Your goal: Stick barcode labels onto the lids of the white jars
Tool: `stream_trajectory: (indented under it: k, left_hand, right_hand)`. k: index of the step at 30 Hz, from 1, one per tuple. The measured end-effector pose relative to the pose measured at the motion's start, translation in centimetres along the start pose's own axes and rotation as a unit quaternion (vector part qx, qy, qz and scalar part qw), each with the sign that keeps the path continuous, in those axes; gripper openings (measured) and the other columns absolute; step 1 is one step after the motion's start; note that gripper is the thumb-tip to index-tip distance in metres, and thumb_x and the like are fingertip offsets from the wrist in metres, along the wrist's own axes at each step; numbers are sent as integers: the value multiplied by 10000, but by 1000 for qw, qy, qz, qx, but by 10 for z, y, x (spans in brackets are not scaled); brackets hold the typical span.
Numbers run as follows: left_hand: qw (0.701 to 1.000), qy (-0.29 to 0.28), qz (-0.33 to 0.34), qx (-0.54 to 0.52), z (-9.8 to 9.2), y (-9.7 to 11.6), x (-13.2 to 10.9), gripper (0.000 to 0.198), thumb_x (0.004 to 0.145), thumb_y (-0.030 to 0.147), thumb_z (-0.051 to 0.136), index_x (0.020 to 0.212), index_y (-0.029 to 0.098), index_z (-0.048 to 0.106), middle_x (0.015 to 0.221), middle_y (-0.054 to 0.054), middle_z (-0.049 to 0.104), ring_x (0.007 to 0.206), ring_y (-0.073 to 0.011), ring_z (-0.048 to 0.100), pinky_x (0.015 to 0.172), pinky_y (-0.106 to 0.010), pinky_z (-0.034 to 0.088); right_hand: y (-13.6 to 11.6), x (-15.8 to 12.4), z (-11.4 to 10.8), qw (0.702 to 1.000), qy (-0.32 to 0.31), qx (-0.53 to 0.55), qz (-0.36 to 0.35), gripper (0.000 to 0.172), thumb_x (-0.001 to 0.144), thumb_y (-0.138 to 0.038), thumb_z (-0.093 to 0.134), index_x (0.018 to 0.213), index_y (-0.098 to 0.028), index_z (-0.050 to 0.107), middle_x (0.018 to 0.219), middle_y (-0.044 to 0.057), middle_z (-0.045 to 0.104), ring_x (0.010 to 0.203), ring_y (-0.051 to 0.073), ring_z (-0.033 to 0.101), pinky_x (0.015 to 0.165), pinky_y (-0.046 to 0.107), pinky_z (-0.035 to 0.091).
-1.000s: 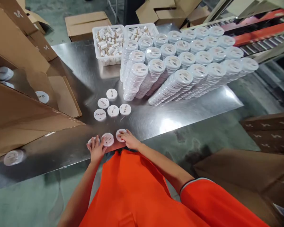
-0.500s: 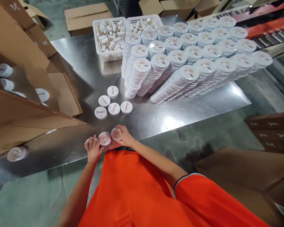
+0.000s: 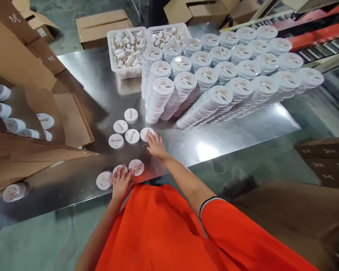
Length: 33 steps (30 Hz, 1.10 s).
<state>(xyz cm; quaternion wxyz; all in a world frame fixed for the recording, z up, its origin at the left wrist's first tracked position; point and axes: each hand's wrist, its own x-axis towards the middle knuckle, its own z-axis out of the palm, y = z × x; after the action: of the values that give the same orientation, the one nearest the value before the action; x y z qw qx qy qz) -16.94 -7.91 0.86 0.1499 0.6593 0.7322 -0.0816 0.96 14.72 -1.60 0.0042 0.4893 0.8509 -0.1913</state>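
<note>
My left hand (image 3: 121, 183) lies with fingers spread on a white round tin (image 3: 119, 170) at the near edge of the steel table (image 3: 96, 79). Two more tins flank it, one at the left (image 3: 104, 180) and one at the right (image 3: 136, 167). My right hand (image 3: 156, 145) reaches forward, fingers stretched out, fingertips on a lettered white lid (image 3: 146, 133). That lid belongs to a group with three others (image 3: 116, 141), (image 3: 132, 136), (image 3: 120, 126) and one further back (image 3: 131, 115).
Tall leaning stacks of white tins (image 3: 214, 98) fill the table's back right. Two white baskets of small bottles (image 3: 126, 51) stand behind them. An open cardboard box (image 3: 22, 124) holding tins sits at the left. More cartons lie on the floor around.
My right hand left the near tin and moved forward to the lettered lid. My left hand shifted from the leftmost tin to the middle one.
</note>
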Motion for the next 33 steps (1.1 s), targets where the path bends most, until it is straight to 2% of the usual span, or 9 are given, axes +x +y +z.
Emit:
stream_trajectory:
  k: [7,11,14,18,20,22,27,30,33]
  left_hand:
    - [1000,9,11,17,6,-7,-2,658,891,285,569,1506,334,339,1633,-80,237,1504,-380,158,1144,-728,122]
    - [1000,5,11,26,0,-3,-2,636,900,281,552,1505,303,357,1631,-97,235,1504,-382,153,1149,-725,76]
    - [999,2,14,29,-6,-2,-3,628,906,286,540,1506,290,358,1632,-104,233,1505,-379,153,1152,-720,80]
    - [1000,7,-2,15,-11,-5,-6,606,922,309,504,1509,253,364,1641,-126,201,1506,-369,160,1168,-679,145]
    - [1000,17,-22,2,-12,-7,-8,597,926,300,487,1507,219,373,1644,-155,173,1505,-374,163,1170,-660,177]
    - [999,20,-37,-16,-13,-10,-10,588,926,287,480,1498,191,388,1644,-183,145,1502,-382,166,1166,-651,198]
    - [994,52,-82,-56,-10,-21,-15,568,938,317,461,1486,178,405,1641,-205,135,1501,-386,166,1162,-649,201]
    - [984,74,-150,-62,-8,-31,-19,591,930,355,480,1483,158,407,1635,-223,142,1486,-407,202,1149,-651,230]
    - [971,88,-216,-60,-6,-42,-25,641,915,380,507,1500,156,370,1633,-232,139,1484,-412,199,1125,-664,262]
  right_hand:
    - [15,-83,30,998,63,6,-6,544,859,-298,646,1373,-168,520,1483,178,457,1457,369,253,1178,575,207]
    - [20,-90,21,999,23,36,-23,604,810,-306,714,1372,-204,517,1538,166,383,1447,364,274,1122,544,321]
    - [20,-85,2,995,-6,95,-20,549,827,-343,702,1341,-232,545,1524,130,417,1382,330,384,1070,472,400]
    - [19,-83,-12,966,-58,233,94,385,999,-464,412,1214,-214,611,1115,65,703,989,183,654,861,295,507]
    - [19,-82,-12,954,-82,247,149,525,1047,-455,208,1075,-158,641,838,50,717,749,149,666,703,250,510]
    - [19,-81,-9,950,-87,235,189,573,1054,-426,139,1009,-132,629,757,59,697,686,154,657,644,246,494]
    - [13,-87,-9,952,-52,182,242,367,1008,-438,377,1174,-170,566,1129,134,660,989,238,659,794,320,500]
    - [7,-95,-11,962,-47,138,229,514,913,-500,545,1312,-178,511,1313,182,551,1081,294,621,823,358,508]
    - [4,-99,-11,984,-62,75,148,699,839,-445,657,1459,-238,410,1492,191,396,1161,342,566,871,404,507]
